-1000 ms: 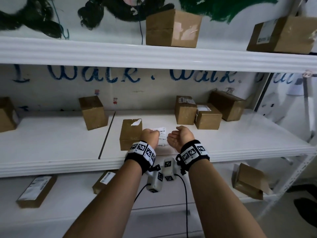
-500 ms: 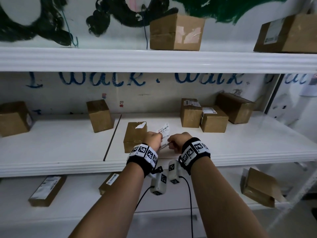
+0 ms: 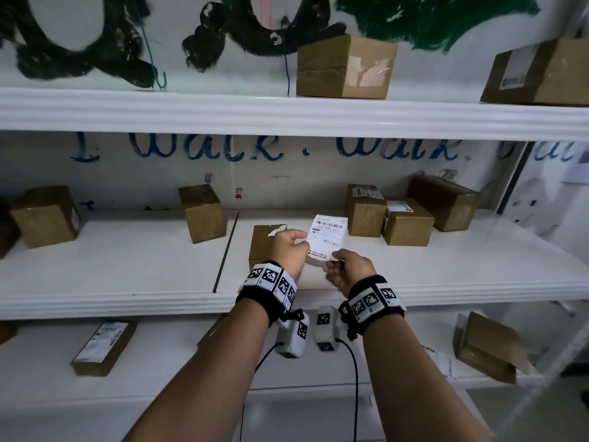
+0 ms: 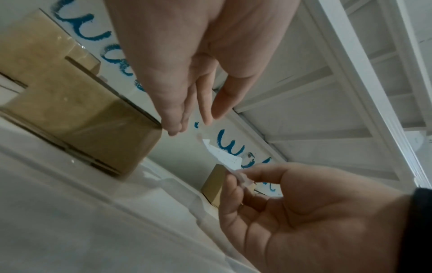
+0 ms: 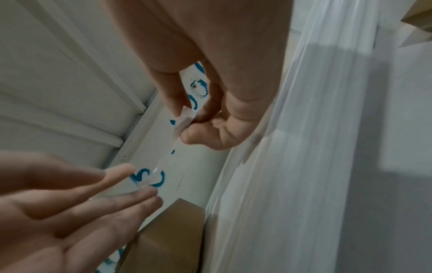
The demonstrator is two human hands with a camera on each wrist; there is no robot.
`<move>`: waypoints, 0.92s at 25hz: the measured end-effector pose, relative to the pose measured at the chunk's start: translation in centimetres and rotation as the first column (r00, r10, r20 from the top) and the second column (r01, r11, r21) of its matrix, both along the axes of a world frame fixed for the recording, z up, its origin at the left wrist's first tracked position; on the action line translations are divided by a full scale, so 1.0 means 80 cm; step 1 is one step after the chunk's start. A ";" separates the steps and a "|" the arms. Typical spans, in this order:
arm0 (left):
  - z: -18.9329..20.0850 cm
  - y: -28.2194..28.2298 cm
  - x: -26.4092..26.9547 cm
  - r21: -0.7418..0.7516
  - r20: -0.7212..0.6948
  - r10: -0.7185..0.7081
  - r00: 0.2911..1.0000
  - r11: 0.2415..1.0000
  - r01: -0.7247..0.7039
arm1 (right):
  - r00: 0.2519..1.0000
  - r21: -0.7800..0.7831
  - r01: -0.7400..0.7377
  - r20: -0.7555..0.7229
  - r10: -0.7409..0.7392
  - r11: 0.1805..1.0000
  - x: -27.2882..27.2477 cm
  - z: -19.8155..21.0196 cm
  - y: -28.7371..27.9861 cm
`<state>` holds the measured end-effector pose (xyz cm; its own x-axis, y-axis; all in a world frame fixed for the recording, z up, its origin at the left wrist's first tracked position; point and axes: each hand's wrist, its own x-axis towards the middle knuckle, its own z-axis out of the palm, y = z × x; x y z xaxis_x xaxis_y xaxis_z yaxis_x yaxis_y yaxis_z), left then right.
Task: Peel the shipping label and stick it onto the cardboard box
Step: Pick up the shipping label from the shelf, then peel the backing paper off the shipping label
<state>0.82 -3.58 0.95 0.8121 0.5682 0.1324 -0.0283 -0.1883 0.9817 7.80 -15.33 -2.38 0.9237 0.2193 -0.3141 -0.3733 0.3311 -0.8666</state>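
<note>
Change: the shipping label [image 3: 328,232], lying low behind the hands a second ago, is now standing raised and facing the person.
Shelf [image 3: 446,266]: middle tier is carrying several brown cartons.
Cardboard box [image 3: 263,242]: is sitting on the shelf just left of the hands, torn white scrap on top.
Left hand [image 3: 291,252]: is holding the label's left edge, fingers nearly straight, narrow gap to thumb.
Right hand [image 3: 352,269]: is pinching the label's lower corner between thumb and forefinger.
</note>
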 end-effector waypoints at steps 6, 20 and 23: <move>0.005 0.038 -0.025 -0.074 0.051 0.043 0.998 0.997 -0.039 | 0.995 0.150 -0.093 0.034 0.089 0.984 -0.036 0.023 0.015; 0.009 0.115 -0.109 -0.623 0.212 -0.018 0.977 0.768 0.149 | 0.980 0.262 -0.178 0.135 0.147 0.948 -0.085 0.024 0.087; 0.006 0.123 -0.119 -0.567 0.159 -0.004 0.987 0.818 0.095 | 0.973 0.258 -0.212 0.145 0.179 0.943 -0.094 0.024 0.094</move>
<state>-8.67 6.29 1.40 0.8386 0.5378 -0.0862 -0.1711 0.4103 0.8957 0.31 -7.78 -0.47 0.8808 0.4607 -0.1093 -0.3548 0.4895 -0.7966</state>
